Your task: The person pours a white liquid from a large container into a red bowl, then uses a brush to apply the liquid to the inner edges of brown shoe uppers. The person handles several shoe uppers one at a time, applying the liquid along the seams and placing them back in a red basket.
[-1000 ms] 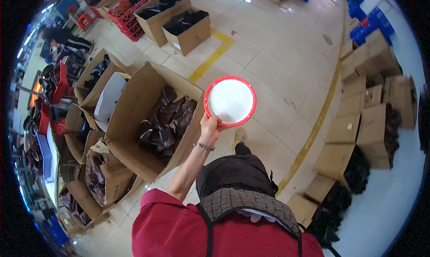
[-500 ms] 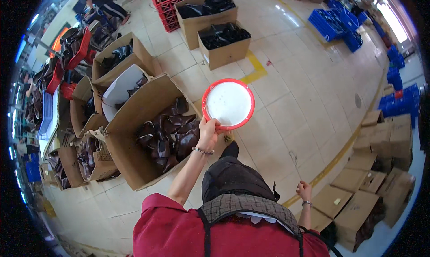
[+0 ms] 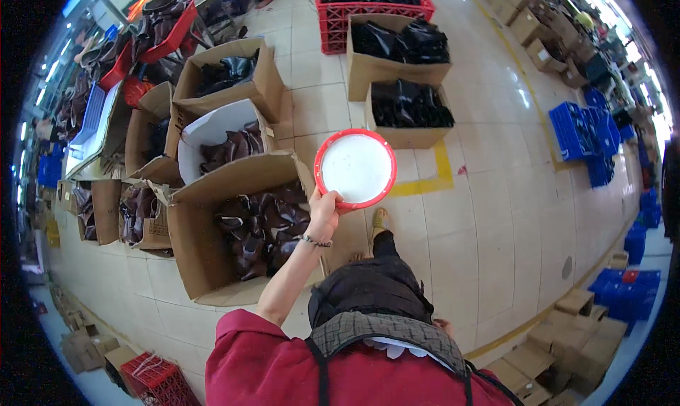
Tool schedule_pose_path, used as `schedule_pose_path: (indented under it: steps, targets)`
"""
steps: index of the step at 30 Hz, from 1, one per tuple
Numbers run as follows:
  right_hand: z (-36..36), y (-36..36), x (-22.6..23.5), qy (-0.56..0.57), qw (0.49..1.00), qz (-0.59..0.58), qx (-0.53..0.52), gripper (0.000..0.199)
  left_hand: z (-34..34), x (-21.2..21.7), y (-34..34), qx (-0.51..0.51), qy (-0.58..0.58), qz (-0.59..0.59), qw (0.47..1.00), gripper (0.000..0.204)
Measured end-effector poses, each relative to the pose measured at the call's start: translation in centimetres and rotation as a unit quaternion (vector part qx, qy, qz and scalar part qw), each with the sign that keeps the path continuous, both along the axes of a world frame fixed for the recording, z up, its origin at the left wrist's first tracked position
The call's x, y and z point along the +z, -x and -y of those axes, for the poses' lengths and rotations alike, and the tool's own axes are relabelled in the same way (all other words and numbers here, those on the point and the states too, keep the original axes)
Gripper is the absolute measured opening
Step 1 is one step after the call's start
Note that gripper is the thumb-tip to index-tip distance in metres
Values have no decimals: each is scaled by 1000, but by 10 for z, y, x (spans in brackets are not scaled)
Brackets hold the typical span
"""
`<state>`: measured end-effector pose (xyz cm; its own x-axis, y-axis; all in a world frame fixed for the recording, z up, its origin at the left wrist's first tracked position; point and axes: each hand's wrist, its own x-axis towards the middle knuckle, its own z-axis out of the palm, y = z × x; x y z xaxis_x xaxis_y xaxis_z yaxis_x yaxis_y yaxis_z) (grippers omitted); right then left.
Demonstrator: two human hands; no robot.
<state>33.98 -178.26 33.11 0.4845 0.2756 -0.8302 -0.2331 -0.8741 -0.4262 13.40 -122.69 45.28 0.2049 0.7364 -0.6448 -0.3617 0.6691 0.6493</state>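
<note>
Since the earlier frame the view has swung toward the person's left: the open boxes at the top have slid rightward across it, and the right hand (image 3: 445, 327), clear of the body half a second ago, is now mostly hidden beside the trunk. The round container (image 3: 394, 168) keeps its place ahead of the chest, in the grip of the left hand (image 3: 324, 213). That grip is closed on the near edge, thumb over the red rim, fingers tucked underneath and out of sight. Whether the right grip is open or closed, one cannot tell.

The container lies forward and slightly right of the left wrist; being round, it shows no long axis. The left hand is by far the nearer; the right is well apart, back by the hip. A large cardboard box (image 3: 200, 249) of brown leather pieces (image 3: 256, 229) stands to the left of the holding forearm.
</note>
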Motion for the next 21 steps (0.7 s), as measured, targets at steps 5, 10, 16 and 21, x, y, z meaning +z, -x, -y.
schedule_pose_path:
  steps: [5,10,16,21]
  targets:
    - [-103,-95,-3,-11,1000,8,14,36,-84,6,-34,71,-19,2,997,59]
    - [-232,-178,2,27,997,11,78,36,-176,25,-53,126,2,-2,992,56]
    - [-420,-257,6,-16,987,61,147,39,-303,31,-70,160,-11,-15,987,53]
    - [-568,-273,6,-18,985,65,160,40,-417,13,-71,180,-57,-4,982,54]
